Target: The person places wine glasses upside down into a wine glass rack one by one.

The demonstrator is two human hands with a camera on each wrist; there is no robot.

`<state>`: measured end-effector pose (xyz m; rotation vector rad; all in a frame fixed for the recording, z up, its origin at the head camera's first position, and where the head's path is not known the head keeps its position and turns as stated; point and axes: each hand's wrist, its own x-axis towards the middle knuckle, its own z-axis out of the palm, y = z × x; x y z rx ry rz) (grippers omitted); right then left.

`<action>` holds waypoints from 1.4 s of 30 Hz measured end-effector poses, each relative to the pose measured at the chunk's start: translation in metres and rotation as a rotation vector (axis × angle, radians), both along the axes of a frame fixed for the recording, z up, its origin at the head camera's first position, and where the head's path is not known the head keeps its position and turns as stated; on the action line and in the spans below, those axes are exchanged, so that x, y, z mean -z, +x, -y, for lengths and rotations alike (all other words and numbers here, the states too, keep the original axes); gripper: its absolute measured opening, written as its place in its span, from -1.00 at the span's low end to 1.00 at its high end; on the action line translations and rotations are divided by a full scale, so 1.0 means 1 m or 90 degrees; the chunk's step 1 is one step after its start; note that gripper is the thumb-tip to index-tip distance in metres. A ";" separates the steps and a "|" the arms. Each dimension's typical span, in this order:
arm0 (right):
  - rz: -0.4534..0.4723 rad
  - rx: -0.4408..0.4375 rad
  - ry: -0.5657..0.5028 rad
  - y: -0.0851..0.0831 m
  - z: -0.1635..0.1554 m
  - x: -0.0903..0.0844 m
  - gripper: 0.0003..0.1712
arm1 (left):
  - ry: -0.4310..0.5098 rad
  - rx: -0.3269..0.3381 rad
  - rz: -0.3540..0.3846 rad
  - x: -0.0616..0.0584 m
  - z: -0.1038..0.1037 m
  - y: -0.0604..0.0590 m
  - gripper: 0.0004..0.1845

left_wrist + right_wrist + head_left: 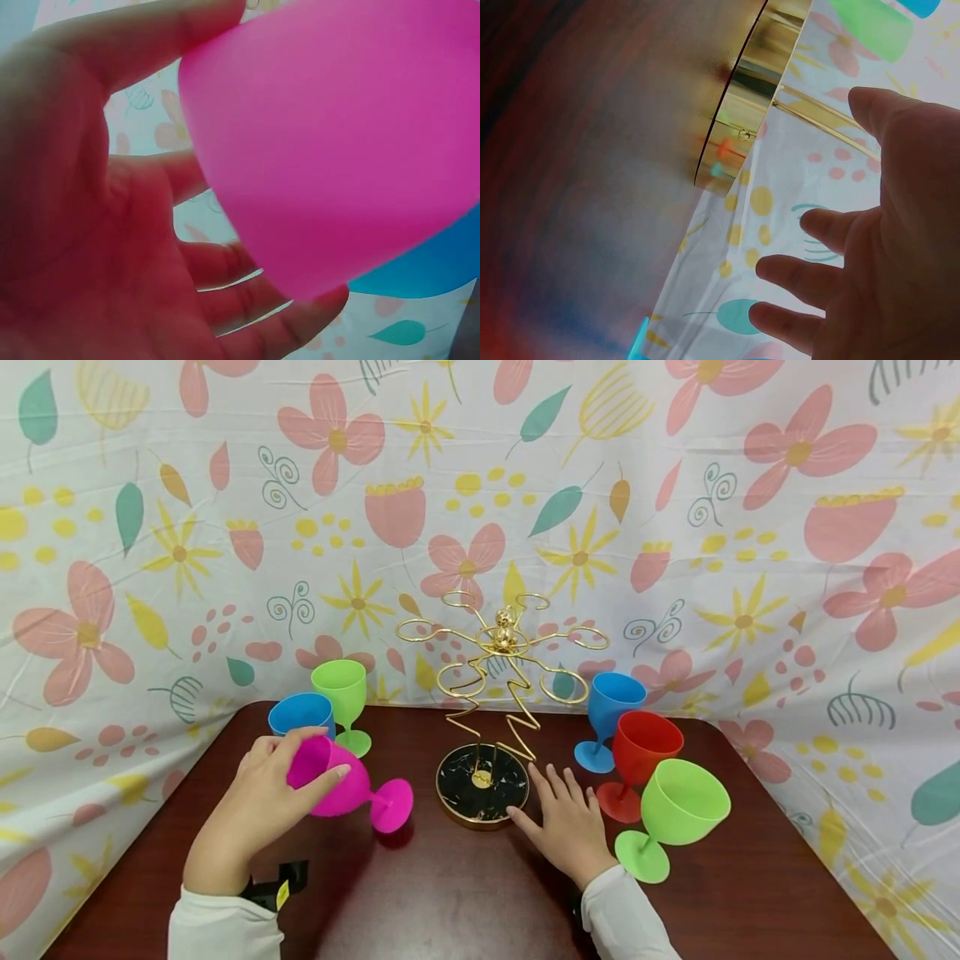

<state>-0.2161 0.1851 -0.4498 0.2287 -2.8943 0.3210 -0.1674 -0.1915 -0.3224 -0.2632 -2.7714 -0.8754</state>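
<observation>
My left hand [279,787] grips the bowl of a pink goblet [352,787] that is tipped on its side above the table, foot pointing right. The left wrist view is filled by the pink goblet [337,135] against my palm and curled fingers [247,300]. A gold wire goblet rack [501,668] stands on a round black base [483,783] at the table's middle. My right hand [566,820] lies flat with straight fingers beside that base, thumb near its rim. In the right wrist view, the base's gold rim [742,112] is just beyond my right hand [870,255].
A blue goblet [302,714] and a green goblet [343,697] stand behind my left hand. At right stand a blue goblet [609,714], a red goblet [639,760] and a green goblet [671,814]. The dark wood table [450,893] is ringed by a floral cloth [675,527].
</observation>
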 end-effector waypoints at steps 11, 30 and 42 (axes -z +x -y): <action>0.026 0.012 0.002 0.002 0.000 -0.001 -0.08 | 0.144 0.087 0.118 0.014 0.007 -0.017 -0.25; 0.042 0.005 -0.020 0.002 0.003 0.003 -0.20 | 0.511 0.193 0.366 0.070 -0.006 -0.051 -0.31; 0.041 -0.021 -0.039 0.001 0.003 0.000 -0.30 | 0.812 0.293 0.524 0.120 -0.035 -0.053 -0.35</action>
